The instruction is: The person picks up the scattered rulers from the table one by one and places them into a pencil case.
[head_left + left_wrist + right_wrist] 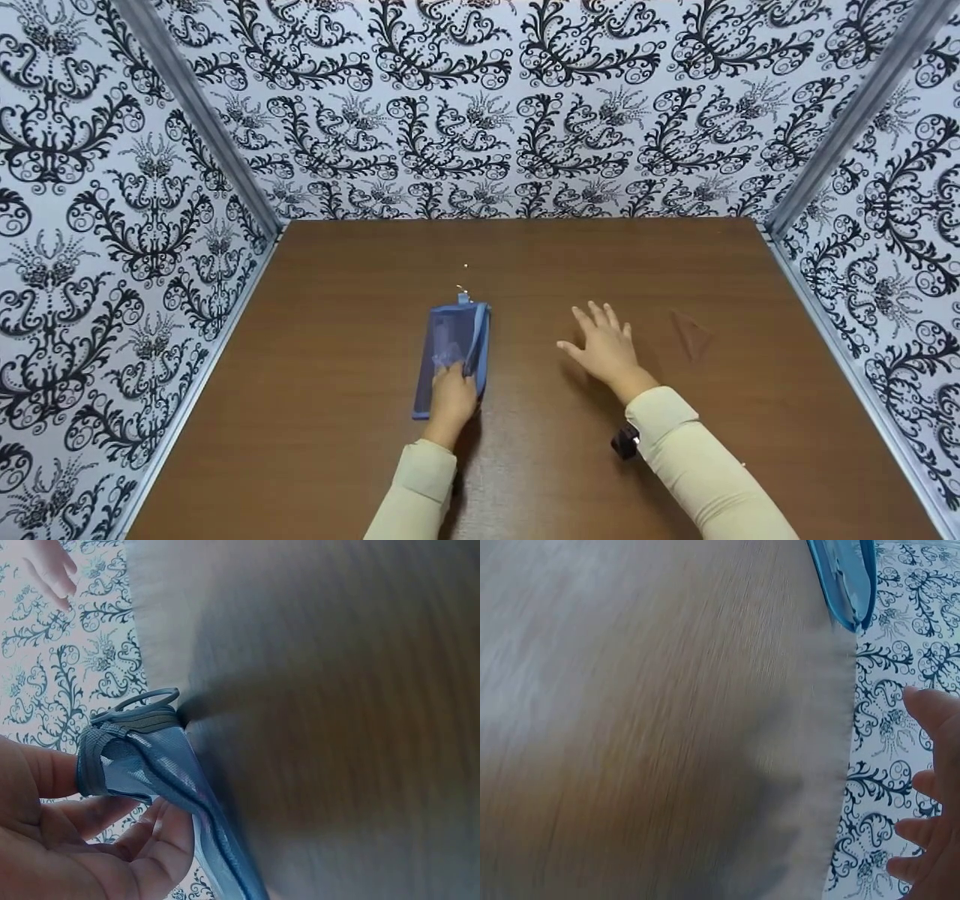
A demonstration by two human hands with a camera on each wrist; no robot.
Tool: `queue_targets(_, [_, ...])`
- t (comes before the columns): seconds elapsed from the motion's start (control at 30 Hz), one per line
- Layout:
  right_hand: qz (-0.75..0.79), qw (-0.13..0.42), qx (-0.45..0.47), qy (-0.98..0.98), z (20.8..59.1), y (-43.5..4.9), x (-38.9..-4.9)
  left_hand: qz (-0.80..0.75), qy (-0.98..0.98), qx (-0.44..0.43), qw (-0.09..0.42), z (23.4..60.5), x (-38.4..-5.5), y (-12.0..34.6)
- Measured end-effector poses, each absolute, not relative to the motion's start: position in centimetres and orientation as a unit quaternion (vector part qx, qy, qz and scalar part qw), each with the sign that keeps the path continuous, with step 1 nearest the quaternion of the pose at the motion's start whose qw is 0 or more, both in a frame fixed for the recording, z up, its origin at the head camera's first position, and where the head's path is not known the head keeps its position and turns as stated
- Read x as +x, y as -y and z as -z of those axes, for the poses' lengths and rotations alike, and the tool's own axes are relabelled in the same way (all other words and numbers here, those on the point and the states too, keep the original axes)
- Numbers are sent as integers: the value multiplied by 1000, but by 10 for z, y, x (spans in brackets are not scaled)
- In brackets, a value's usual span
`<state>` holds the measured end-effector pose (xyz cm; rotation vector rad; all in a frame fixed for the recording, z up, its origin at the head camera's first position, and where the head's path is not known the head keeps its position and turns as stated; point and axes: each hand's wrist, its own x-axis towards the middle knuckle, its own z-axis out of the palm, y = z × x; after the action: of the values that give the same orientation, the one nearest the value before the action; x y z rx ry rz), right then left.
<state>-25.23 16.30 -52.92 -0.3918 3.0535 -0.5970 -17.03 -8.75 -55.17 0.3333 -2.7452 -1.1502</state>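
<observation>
A blue mesh zip pouch is held in my left hand near its near right edge. The left wrist view shows the pouch from its end, with the thumb on one side and the other fingers curled on the other. Something clear and pale shows through the mesh by the fingertips. My right hand hovers over the table with its fingers spread and holds nothing. To its right lies a see-through triangular set square, faint against the wood.
The brown wooden table is bounded by walls in black-and-white scroll pattern at the back and both sides. Grey metal strips run along the corners. A small dark device sits at the right wrist.
</observation>
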Motion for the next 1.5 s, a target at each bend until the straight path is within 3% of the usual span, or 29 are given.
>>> queue_targets(1.5, [193,-15,-71,-979,523,-241,-266,375,918,110,70,552,-169,88])
